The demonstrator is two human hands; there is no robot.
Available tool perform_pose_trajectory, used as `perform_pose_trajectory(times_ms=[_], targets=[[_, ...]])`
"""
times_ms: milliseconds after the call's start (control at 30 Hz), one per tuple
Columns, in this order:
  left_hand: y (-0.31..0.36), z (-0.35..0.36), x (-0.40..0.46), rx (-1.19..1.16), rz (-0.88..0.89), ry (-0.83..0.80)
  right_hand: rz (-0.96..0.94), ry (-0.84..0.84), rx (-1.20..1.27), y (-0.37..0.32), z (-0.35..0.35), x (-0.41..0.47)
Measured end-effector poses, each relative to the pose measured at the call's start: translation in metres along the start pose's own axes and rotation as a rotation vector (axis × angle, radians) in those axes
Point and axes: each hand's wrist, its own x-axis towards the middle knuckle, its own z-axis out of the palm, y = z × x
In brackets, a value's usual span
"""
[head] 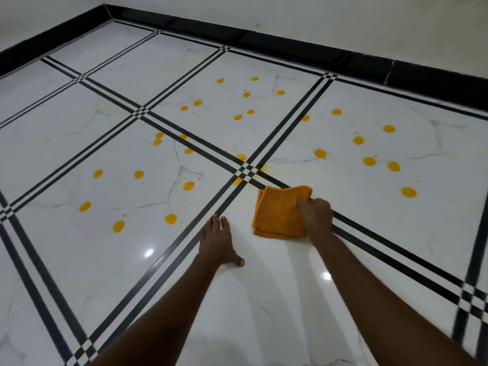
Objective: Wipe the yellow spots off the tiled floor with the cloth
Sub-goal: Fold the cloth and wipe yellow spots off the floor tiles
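On a glossy white marble-look tiled floor [264,299] crossed by black stripe borders, the right hand [315,213] grips a folded orange cloth [280,211] by its right edge, the cloth lying flat on the tile just below a crossing of the stripes. Beside it, the left hand [217,240] rests flat on the floor with fingers straight and thumb spread. Many yellow spots [369,161] dot the tiles beyond and to both sides, and a black skirting board [290,40] runs along the white wall.
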Motion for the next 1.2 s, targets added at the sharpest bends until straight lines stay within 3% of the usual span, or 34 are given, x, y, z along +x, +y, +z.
perform_pose_trajectory(times_ms=[67,200,300,433,567,700,867,967,1067,1100,1200], targets=[[0.003,-0.002,0.000,0.011,-0.010,-0.003,-0.108,0.064,0.053,-0.006,-0.025,0.005],[0.000,-0.003,-0.002,0.025,-0.011,-0.013,-0.436,0.104,-0.124,-0.030,-0.070,0.018],[-0.004,-0.009,0.001,-0.033,-0.003,-0.030,-0.574,0.040,-0.240,-0.041,-0.061,0.020],[-0.003,-0.016,0.018,-0.061,0.035,0.084,-0.723,-0.166,-0.351,-0.026,-0.005,0.008],[-0.006,-0.008,0.037,-0.020,0.077,0.072,-0.918,-0.201,-0.904,0.031,0.038,0.032],[-0.017,-0.007,0.051,0.025,0.134,0.126,-0.911,-0.161,-0.995,0.027,0.052,0.055],[-0.025,-0.019,0.068,-0.045,0.098,0.017,-0.843,-0.066,-0.988,-0.012,0.070,0.089],[-0.020,-0.016,0.070,-0.106,0.083,0.044,-0.843,-0.040,-1.010,-0.043,0.095,0.112],[-0.019,-0.020,0.063,-0.145,0.048,0.031,-0.856,-0.100,-1.086,-0.062,0.109,0.112],[-0.014,-0.015,0.057,-0.141,0.041,0.010,-0.861,-0.146,-1.083,-0.038,0.102,0.107],[-0.020,-0.034,0.056,-0.154,0.034,-0.003,-0.805,-0.256,-1.250,0.002,0.030,0.087]])
